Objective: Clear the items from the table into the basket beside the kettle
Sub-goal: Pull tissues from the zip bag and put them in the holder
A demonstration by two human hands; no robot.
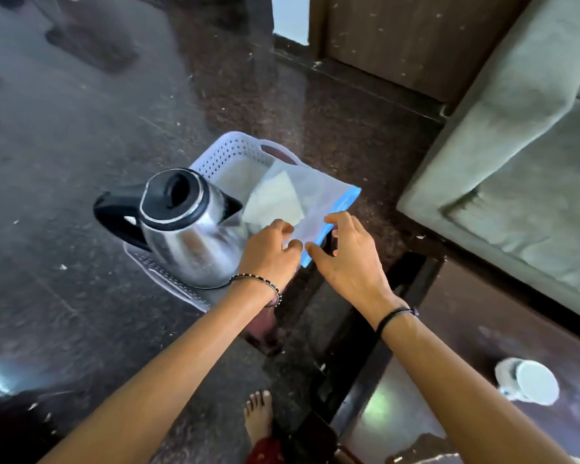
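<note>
A white perforated basket (224, 155) stands on the dark floor, right behind a steel kettle (185, 226) with a black lid and handle. A clear zip bag (310, 199) with a blue seal edge and pale paper inside lies tilted over the basket's near right rim. My left hand (270, 251) pinches the bag's near corner between thumb and fingers. Just to the right, my right hand (344, 252) hovers with spread, relaxed fingers at the blue edge, holding nothing.
A second white tray (168, 279) lies under the kettle. A dark glass-topped table (449, 380) at lower right carries a white mug (528, 381). A grey-green sofa (516, 162) fills the right side. My bare foot (258, 415) stands on the floor below.
</note>
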